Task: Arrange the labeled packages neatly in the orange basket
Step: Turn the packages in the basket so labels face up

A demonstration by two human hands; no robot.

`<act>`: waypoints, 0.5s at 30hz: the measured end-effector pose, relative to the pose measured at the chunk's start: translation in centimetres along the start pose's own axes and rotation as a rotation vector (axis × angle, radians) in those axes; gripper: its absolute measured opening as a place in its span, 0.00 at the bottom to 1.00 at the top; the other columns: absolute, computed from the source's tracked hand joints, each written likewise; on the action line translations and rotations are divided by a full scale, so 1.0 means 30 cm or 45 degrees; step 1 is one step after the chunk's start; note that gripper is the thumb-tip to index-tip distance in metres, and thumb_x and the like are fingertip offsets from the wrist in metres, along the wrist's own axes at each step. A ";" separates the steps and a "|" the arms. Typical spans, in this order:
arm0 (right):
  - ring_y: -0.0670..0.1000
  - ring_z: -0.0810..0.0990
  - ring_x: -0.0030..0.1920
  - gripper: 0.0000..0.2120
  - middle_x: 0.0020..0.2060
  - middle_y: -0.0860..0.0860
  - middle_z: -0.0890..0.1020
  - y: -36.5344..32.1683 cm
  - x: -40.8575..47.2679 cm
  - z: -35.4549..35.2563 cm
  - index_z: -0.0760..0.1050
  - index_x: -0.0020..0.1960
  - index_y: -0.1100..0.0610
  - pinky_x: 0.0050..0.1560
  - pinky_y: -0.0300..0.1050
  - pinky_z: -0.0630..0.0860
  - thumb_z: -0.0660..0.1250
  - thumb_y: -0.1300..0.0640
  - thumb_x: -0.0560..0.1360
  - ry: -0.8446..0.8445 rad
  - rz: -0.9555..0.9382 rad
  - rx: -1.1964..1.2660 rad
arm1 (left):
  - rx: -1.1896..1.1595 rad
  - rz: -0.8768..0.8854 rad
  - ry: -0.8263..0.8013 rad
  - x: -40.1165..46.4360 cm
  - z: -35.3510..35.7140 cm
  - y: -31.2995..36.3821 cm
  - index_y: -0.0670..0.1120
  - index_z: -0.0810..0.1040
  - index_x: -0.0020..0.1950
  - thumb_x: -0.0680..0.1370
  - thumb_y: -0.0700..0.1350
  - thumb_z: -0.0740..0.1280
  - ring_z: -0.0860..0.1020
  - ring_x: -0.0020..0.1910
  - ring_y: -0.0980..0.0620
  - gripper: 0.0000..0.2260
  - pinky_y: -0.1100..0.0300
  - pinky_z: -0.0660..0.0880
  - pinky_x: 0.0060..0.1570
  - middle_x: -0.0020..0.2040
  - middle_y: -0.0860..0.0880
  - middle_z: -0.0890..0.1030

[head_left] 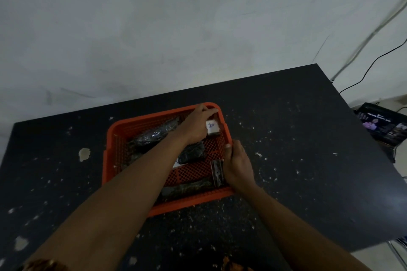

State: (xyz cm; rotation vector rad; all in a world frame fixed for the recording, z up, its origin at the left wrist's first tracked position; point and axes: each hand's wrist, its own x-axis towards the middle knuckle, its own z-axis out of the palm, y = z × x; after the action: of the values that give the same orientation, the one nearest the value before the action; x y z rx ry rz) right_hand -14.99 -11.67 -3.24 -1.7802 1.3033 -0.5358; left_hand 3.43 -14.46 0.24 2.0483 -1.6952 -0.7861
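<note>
An orange mesh basket (114, 138) sits on the dark table and holds several dark plastic-wrapped packages. My left hand (196, 125) reaches across it to the far right corner and grips a package with a white label marked "A" (212, 127). My right hand (237, 165) rests on the basket's right rim, fingers closed on an upright dark package (217, 172) against that wall. A long package (154, 134) lies at the back left. A small one (191, 153) lies in the middle, another (187, 189) along the front wall.
The black table (308, 149) is speckled with pale paint chips and a larger pale blotch (84, 153) left of the basket. A grey wall rises behind. A dark printed box (383, 123) and cables lie on the floor to the right.
</note>
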 end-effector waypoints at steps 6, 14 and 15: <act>0.49 0.75 0.39 0.11 0.42 0.50 0.75 -0.003 0.001 0.000 0.67 0.48 0.52 0.38 0.49 0.72 0.51 0.48 0.82 -0.002 0.014 0.009 | 0.029 -0.051 -0.078 -0.015 0.032 -0.013 0.49 0.53 0.77 0.69 0.50 0.74 0.65 0.71 0.43 0.43 0.48 0.63 0.69 0.74 0.43 0.63; 0.49 0.75 0.39 0.10 0.42 0.49 0.75 0.002 0.002 0.002 0.67 0.48 0.51 0.39 0.51 0.73 0.51 0.48 0.82 0.005 0.018 0.023 | 0.373 -0.031 0.090 -0.008 0.064 -0.051 0.49 0.69 0.67 0.70 0.58 0.72 0.70 0.64 0.46 0.29 0.49 0.59 0.61 0.63 0.47 0.76; 0.48 0.75 0.39 0.10 0.41 0.49 0.75 0.001 0.002 0.003 0.67 0.48 0.51 0.39 0.50 0.73 0.51 0.48 0.82 0.007 0.017 0.025 | 0.401 -0.038 0.103 -0.006 0.067 -0.053 0.49 0.70 0.67 0.70 0.56 0.72 0.69 0.64 0.46 0.29 0.49 0.59 0.61 0.63 0.46 0.76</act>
State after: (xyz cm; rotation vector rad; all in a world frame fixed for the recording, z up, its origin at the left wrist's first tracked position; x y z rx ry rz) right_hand -14.93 -11.71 -3.33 -1.7543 1.3084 -0.5449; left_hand 3.37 -13.83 -2.23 2.2794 -1.8423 -0.4591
